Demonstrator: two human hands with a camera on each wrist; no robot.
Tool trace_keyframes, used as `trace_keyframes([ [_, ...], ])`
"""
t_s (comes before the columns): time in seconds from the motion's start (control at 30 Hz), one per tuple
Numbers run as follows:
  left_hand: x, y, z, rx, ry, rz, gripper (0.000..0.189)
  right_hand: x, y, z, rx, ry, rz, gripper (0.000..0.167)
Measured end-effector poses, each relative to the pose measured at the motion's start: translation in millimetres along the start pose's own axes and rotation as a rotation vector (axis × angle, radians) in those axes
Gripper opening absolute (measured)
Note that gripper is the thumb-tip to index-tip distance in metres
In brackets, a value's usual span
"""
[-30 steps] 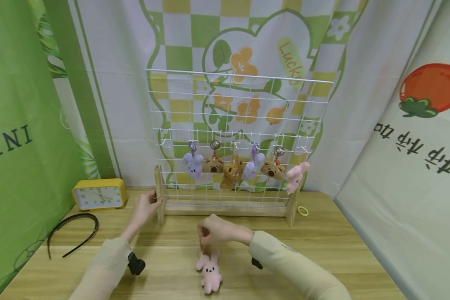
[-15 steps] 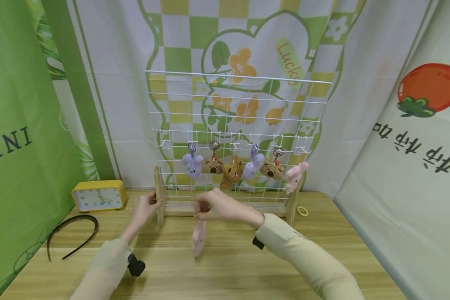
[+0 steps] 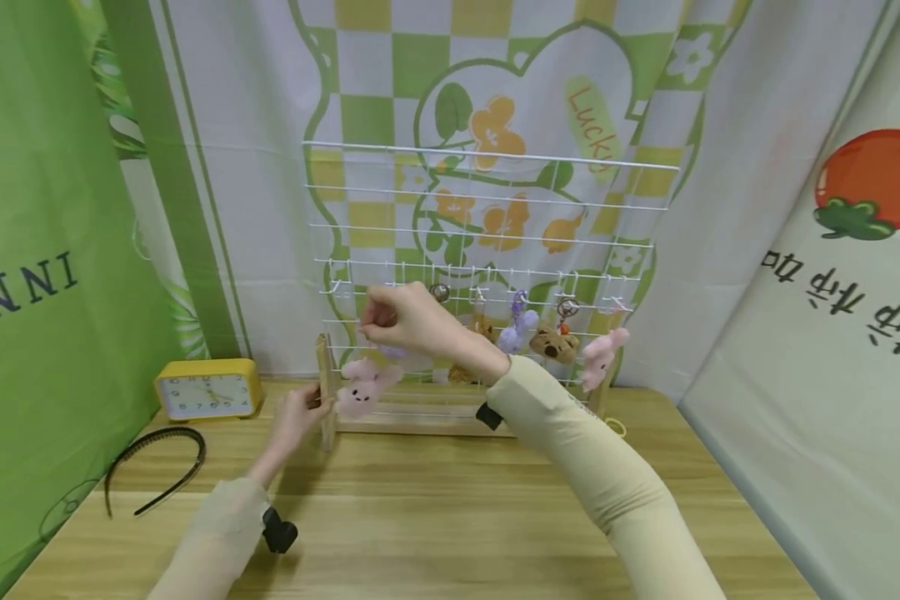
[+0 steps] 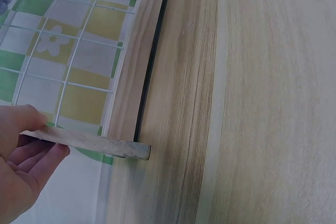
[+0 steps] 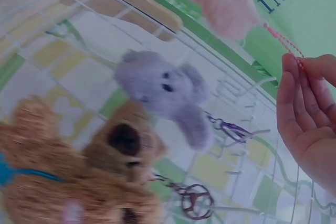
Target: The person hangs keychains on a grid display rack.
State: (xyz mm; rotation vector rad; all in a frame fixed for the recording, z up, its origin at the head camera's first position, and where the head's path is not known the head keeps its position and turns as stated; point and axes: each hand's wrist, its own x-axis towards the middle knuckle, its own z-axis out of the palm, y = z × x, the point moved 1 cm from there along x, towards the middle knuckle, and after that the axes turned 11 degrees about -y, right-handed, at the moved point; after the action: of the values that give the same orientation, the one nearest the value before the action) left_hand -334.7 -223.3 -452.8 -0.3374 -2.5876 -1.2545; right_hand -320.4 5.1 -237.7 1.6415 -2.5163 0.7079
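Observation:
My right hand [image 3: 427, 321] pinches the pink bead chain [image 5: 283, 40] of a pink bunny plush keychain [image 3: 360, 393], which hangs below it in front of the white wire grid rack's left end. In the right wrist view, an unused hook [image 5: 257, 86] sits near my fingertips, apart from the chain. My left hand [image 3: 296, 418] grips the rack's left wooden post [image 4: 94, 142], thumb on one face and fingers on the other. Hanging beside the raised hand are a purple plush [image 5: 163, 82], a brown bear head [image 5: 123, 140] and a curly brown bear [image 5: 47, 161]. My right arm partly hides these in the head view.
Farther right hang another purple plush [image 3: 517, 331], a bear head [image 3: 553, 343] and a second pink bunny [image 3: 603, 358]. A yellow clock [image 3: 208, 390] and black headband [image 3: 155, 471] lie left of the rack. A yellow ring [image 3: 617, 427] is by its right foot.
My right hand has lifted the pink bunny off the table and carried it up and left to the rack. The left hand has stayed on the post.

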Motion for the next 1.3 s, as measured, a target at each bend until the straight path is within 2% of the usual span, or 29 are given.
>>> trace_keyframes([
  [0.23,0.9,2.7,0.7,0.012,-0.006,0.016,0.02,26.2,-7.7,-13.3,-0.028,0.049,0.0,0.004],
  [0.43,0.4,1.3,3.1,0.045,-0.004,-0.016,0.008,42.7,-4.5,-13.1,-0.013,0.055,0.042,0.004],
  [0.63,0.7,2.2,5.2,0.007,-0.026,-0.018,0.021,55.9,-2.0,-15.6,-0.006,0.073,0.111,0.004],
  [0.77,1.4,3.5,5.2,-0.022,-0.045,-0.027,0.025,61.5,1.0,-15.3,-0.025,0.075,0.131,0.004],
  [1.0,-1.0,3.3,3.0,-0.008,-0.05,-0.028,0.026,65.6,9.3,-10.4,-0.035,0.068,0.161,0.004],
  [1.3,-1.0,-1.2,-0.9,-0.015,-0.059,-0.047,0.029,69.0,16.6,-4.7,-0.077,0.062,0.153,0.005],
])
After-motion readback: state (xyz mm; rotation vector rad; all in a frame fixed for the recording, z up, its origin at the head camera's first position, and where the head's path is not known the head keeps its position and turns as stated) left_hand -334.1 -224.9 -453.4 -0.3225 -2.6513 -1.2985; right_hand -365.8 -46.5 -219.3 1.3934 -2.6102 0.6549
